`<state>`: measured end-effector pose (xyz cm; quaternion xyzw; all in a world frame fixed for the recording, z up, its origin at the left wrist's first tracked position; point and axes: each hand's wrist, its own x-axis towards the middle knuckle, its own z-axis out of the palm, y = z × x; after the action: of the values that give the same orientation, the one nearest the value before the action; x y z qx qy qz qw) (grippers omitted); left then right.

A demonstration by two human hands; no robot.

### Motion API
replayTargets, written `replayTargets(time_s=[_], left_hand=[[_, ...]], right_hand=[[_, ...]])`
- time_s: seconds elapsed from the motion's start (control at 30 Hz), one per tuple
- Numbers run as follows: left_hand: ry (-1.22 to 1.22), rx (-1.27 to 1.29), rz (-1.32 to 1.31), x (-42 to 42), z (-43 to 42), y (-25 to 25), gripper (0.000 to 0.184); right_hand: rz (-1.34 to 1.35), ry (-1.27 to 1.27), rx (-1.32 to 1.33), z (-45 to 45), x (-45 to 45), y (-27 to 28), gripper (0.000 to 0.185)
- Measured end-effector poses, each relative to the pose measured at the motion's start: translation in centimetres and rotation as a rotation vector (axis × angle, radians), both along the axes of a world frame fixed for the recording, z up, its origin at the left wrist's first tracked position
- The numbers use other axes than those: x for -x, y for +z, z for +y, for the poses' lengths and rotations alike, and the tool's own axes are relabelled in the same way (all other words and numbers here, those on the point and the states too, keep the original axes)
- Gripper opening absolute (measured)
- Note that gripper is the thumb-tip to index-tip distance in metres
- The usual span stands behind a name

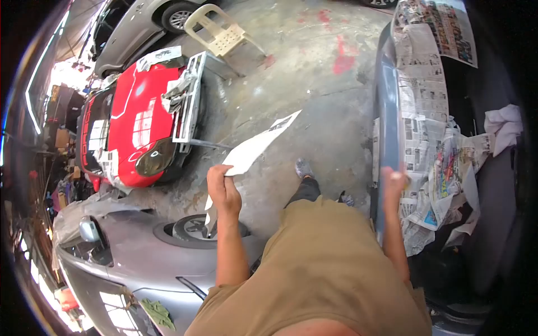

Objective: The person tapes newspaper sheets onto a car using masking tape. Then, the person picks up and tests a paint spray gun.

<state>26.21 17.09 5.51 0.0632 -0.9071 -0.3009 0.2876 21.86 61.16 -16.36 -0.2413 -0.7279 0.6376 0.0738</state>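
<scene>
My left hand [224,189] pinches the edge of a white sheet of newspaper [255,150], which stretches out over the floor, with a narrow part hanging below the hand. On the other side, my right hand [394,180] is at the blue-grey car body edge [388,112], smeared by motion. A small yellowish spot shows beside its fingers, too blurred to name. Newspaper sheets [423,95] cover the inner side of that edge, and crumpled newspaper [448,179] lies just right of the hand.
A silver-grey car [140,252] stands close on the left. Beyond it are a red car bumper [137,112], a metal stand [190,101] and a cream plastic chair [221,36]. White cloth [504,126] lies at far right. The concrete floor [302,73] has red paint stains.
</scene>
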Motion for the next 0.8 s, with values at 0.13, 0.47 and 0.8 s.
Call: replayTargets(time_s=[0.13, 0.47, 0.8], left_hand=[[-0.179, 0.042, -0.024, 1.9, 2.6, 1.5, 0.025], [-0.349, -0.243, 0.017, 11.5, -0.7, -0.6, 0.023], [-0.306, -0.312, -0.034, 26.5, -12.7, -3.5, 0.029]], right_hand=[[0.336, 0.810, -0.555, -10.4, 3.9, 11.8, 0.093], [0.442, 1.018, -0.559, -18.8, 14.4, 11.4, 0.047], [0.307, 0.897, -0.531, -28.7, 25.6, 11.7, 0.011]])
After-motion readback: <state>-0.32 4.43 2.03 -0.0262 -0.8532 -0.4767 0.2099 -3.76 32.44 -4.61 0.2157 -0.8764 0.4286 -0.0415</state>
